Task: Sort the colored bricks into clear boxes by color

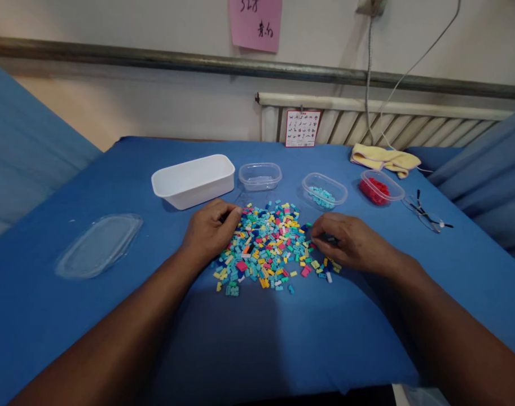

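A loose pile of small toy building bricks (265, 242) in blue, yellow, pink, white and green lies on the blue cloth. My left hand (210, 228) rests at the pile's upper left edge, fingers curled with thumb and forefinger together; what they hold, if anything, is hidden. At the right edge, my right hand (344, 239) has its fingers bent and pinched over the bricks, and I cannot make out anything between them. Behind the pile stand a clear plastic tub (260, 177), a tub with light blue bricks (322, 197) and one with red bricks (374, 190).
A white rectangular bin (193, 180) stands behind my left hand. Clear lids (100, 245) lie at the left. Eyeglasses (426, 214) and a folded yellow cloth (384, 159) are at the right. A radiator (350, 121) and a wall rail (198, 63) run behind the bed.
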A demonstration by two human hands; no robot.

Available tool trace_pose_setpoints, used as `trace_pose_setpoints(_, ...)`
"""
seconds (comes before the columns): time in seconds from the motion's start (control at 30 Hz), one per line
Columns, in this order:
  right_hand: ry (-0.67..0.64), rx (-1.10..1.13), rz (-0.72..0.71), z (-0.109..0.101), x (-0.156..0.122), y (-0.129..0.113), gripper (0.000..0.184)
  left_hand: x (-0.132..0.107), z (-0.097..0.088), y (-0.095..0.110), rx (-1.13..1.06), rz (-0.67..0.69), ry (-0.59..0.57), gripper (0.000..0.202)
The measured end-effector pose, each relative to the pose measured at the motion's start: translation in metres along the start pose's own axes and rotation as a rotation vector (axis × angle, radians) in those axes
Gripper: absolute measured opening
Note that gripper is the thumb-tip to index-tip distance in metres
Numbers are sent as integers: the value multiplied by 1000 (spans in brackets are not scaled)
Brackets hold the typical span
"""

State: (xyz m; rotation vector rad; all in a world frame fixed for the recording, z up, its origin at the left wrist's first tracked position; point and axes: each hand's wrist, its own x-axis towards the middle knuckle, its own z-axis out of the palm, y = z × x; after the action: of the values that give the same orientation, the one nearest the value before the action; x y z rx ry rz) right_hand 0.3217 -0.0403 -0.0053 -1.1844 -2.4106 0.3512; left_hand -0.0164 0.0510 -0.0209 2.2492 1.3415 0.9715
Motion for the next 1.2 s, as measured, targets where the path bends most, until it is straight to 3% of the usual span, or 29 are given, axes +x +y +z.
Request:
trace_pose_setpoints(0.2, -50, -21, 4, 13, 5, -5, 11, 0, 1, -1, 0, -16, -7, 31)
trace_pose_setpoints(0.47, -122, -136, 199, 10, 3, -6, 30, 0, 0, 0, 3, -9, -3, 30)
trace_pose_setpoints(0.6, -71, -142, 95, 8, 2, -6, 31, 0, 0, 1, -3, -12, -4, 30)
trace_pose_setpoints(0.7, -111, -110, -23, 6, 4, -10, 26, 0, 0, 1, -17, -7, -4, 30)
trace_pose_setpoints(0.8, -144, -162, -8, 4, 3, -11, 24, 0, 0, 1, -17, -2, 1, 31)
trace_pose_setpoints(0.97, -17, -148, 30, 0, -3, -2, 23, -1, 0, 3, -3, -3, 4, 31)
trace_pose_setpoints(1.1, 97, -17, -18, 12, 5, -5, 21, 0, 0, 3, -2, -10, -1, 31)
trace_pose_setpoints(1.2, 78, -4, -37, 21, 13, -9, 21, 0, 1, 1, -1, -12, 0, 30)
